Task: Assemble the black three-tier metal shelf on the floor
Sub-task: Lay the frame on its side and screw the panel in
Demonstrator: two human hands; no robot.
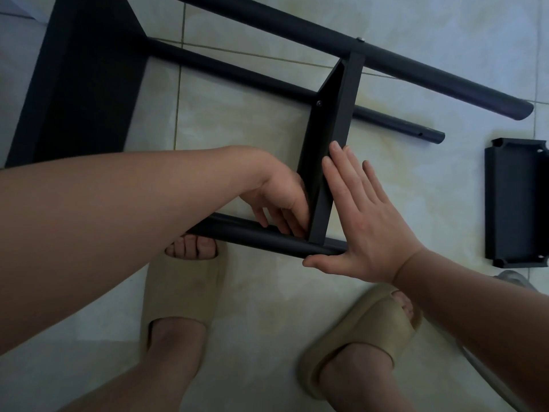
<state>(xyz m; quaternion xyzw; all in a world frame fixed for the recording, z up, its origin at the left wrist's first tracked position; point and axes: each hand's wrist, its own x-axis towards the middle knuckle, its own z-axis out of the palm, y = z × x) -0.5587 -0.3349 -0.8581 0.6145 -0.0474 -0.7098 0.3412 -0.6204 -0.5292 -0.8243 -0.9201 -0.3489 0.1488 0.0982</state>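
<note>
**A:** Where is the shelf [386, 62] just now?

**B:** It lies on its side on the tiled floor [267, 292] and fills the upper half of the frame. The end tier [83, 84] is at upper left and the middle tier [332, 129] runs up the centre. A loose tier [517, 203] waits at the right edge, well apart.

**A:** And the hands?

**B:** The right hand [365, 221] is flat, its fingers straight and pressed against the outer face of the middle tier, with the thumb along the near pole [237, 230]. The left hand [279, 197] comes in from the left, fingers curled down into the corner where that tier meets the near pole. I cannot tell whether it pinches a fastener or only feels for the hole, because the fingertips are hidden.

**A:** So which step is this?

**B:** Fixing the tier's near corner to the pole, I'd judge. At the second pole, in the centre of the frame, a screw head [319, 103] shows on the tier.

**A:** How should it be done well?

**B:** Hold the flat palm square to the tier so it can't tip and the holes line up. Start the fastener by hand, straight in, with no forcing. The pole is round and could roll, so the thumb should brace it. I'd leave the joint a little loose until every corner is in, then tighten all round
</note>
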